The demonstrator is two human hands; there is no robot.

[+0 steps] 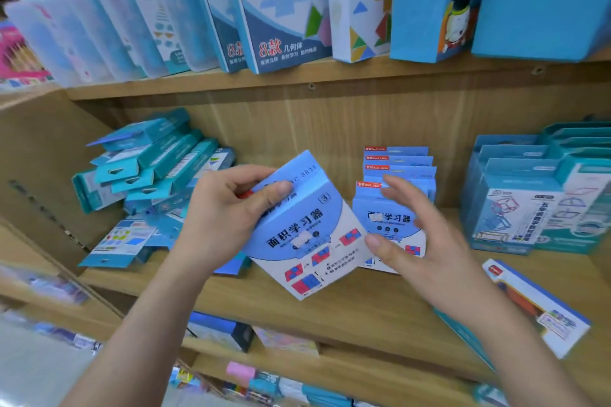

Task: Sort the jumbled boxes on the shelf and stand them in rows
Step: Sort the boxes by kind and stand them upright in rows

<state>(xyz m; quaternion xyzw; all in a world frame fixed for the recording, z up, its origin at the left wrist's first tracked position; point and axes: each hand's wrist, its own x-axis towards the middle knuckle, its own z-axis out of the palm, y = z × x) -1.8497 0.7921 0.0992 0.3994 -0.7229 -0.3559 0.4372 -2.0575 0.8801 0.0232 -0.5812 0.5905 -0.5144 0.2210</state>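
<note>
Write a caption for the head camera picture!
Left hand grips a tilted blue box; the open right hand is in front of a standing row of matching boxes.

One view for us: head-worn wide-angle camera, looking forward and down into middle shelf (pixel 330 317). We stand close: forearms enter from bottom edge, left hand (pixel 228 211), right hand (pixel 420 241) at frame centre. Upper shelf (pixel 363 76) crosses top; frame tilts, edges bow.

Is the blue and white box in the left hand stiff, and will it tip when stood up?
Probably stiff: the blue and white box shows sharp edges though the left hand grips only its top. Likely light, since one hand holds it tilted. It looks taller than deep, so it may tip unless leaned on the standing row.
</note>
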